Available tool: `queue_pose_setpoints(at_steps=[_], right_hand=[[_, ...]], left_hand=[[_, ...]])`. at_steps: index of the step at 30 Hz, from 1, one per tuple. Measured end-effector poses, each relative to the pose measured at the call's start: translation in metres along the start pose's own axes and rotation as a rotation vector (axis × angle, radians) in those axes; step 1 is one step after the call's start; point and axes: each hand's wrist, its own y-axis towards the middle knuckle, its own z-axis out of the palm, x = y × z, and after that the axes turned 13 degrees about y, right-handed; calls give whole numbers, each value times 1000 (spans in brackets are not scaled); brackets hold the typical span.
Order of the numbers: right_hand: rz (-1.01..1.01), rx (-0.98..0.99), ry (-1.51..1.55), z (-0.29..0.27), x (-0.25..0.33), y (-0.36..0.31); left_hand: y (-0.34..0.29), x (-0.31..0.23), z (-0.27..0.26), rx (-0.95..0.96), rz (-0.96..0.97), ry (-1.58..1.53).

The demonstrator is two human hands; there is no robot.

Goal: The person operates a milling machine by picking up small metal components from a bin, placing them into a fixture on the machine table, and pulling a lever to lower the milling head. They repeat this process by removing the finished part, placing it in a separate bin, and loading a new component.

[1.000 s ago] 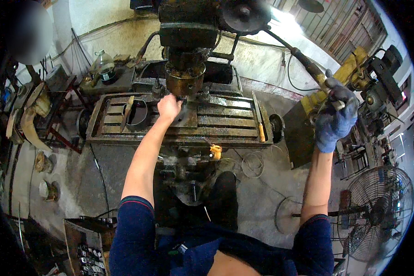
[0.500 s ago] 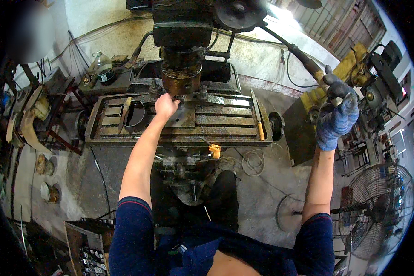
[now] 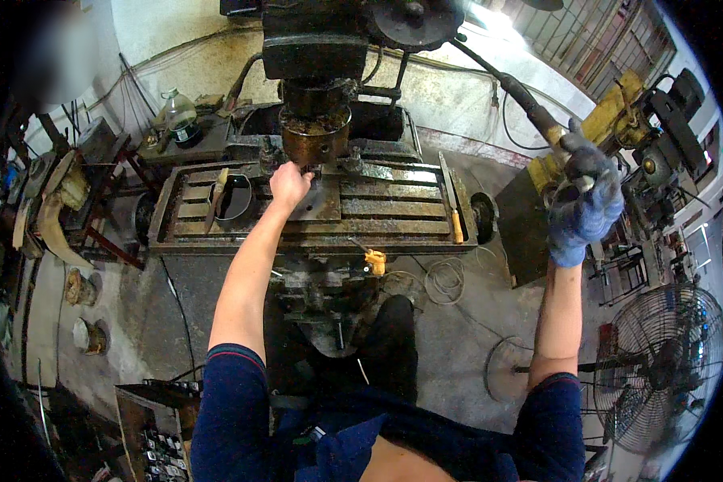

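Note:
My bare left hand (image 3: 290,186) is closed just below the round spindle head (image 3: 316,135) of a milling machine. Its fingertips pinch at a small dark piece by the flat plate (image 3: 323,205) on the slotted machine table (image 3: 394,228); what they hold is hidden. On the right, my right hand (image 3: 585,189), in a blue-grey glove, is curled at the end of a long lever (image 3: 530,106) that slopes down from the machine. A black round pot (image 3: 234,210) with a brush (image 3: 217,197) across it stands left of my left hand.
A file with a yellow handle (image 3: 456,225) lies at the table's right end. A yellow-handled tool (image 3: 374,260) sits at its front edge. A large plastic bottle (image 3: 181,120) stands back left, a caged fan (image 3: 659,369) lower right. Cable coils (image 3: 443,281) lie on the floor.
The gloved right hand has turned slightly, its raised fingers curling down at the lever's end. My left hand stays in place under the spindle head.

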Motion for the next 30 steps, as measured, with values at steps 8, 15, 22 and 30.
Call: queue_pose_setpoints(at_steps=[8,15,22,30], right_hand=[[33,-19,31,3,-4,-25],[128,-114,27,9,8,-28],[175,-213,-12,13,3,-44],[123,-205,90,12,-5,-57]], left_hand=[[6,4,0,133,-18,24],[-13,30,-28,225,111,-244],[-85,82,-101,405,196,-381],[-183,168,-178,305,-130,-386]])
